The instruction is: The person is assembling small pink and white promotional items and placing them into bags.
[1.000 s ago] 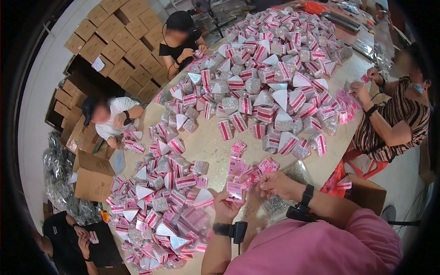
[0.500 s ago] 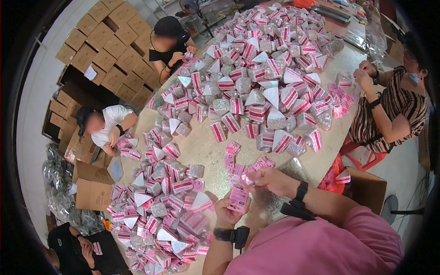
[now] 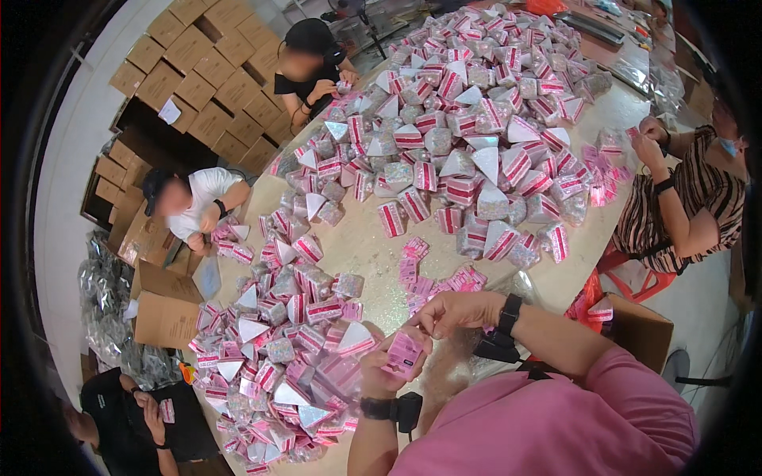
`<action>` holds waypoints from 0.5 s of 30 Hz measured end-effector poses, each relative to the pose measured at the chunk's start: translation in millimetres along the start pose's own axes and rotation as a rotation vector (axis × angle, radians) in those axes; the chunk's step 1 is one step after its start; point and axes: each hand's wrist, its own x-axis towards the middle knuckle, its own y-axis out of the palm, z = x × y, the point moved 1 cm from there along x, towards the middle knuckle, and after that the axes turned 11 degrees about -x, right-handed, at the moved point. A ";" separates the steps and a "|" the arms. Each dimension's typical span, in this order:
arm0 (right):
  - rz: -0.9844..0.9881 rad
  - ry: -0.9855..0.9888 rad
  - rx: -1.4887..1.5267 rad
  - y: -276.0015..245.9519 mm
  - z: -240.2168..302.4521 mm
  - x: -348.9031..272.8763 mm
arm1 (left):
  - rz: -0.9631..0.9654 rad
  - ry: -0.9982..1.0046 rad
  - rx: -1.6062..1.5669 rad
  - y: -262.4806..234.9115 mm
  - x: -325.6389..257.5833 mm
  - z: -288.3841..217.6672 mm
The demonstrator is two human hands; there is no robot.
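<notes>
A pink card (image 3: 403,355) with a slot cut in it lies in my left hand (image 3: 384,371), whose fingers are closed around its edges. My right hand (image 3: 462,312) is closed in a pinch against the card's upper edge; whatever its fingertips hold is too small or hidden to name. Just beyond my hands, a strip of loose pink cards (image 3: 414,271) is spread on the table (image 3: 357,252). To the left of my left hand, a heap of clear-wrapped, wedge-shaped packages (image 3: 290,349) with pink stripes reaches close to my wrist.
A larger heap of the same packages (image 3: 456,135) covers the far table. Several co-workers sit around it, one in a striped top (image 3: 675,202) at right. An open carton (image 3: 635,333) stands at my right, another carton (image 3: 165,317) at left. Stacked boxes (image 3: 202,83) line the wall.
The card in my left hand has tilted, and my right hand has come closer, its fingertips now at the card's upper edge. The whole view has shifted slightly.
</notes>
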 end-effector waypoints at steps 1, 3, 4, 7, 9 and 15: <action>0.021 -0.006 0.041 0.6 -0.1 4.4 | 0.005 -0.008 -0.012 3.0 -3.0 -1.2; 0.069 0.017 0.123 0.1 -1.8 14.0 | 0.014 -0.024 -0.040 7.3 -8.0 -1.4; 0.094 0.048 0.165 -0.1 -3.4 17.9 | 0.018 -0.032 -0.057 9.1 -9.8 -0.3; 0.151 0.176 0.222 2.6 2.2 22.3 | -0.015 -0.011 -0.073 3.6 -11.6 -4.5; 0.114 0.210 0.113 -0.5 4.2 26.9 | -0.009 -0.003 -0.115 0.6 -10.5 -6.2; -0.010 0.226 -0.512 5.9 55.2 21.9 | -0.032 0.048 -0.140 -1.7 -18.4 -10.1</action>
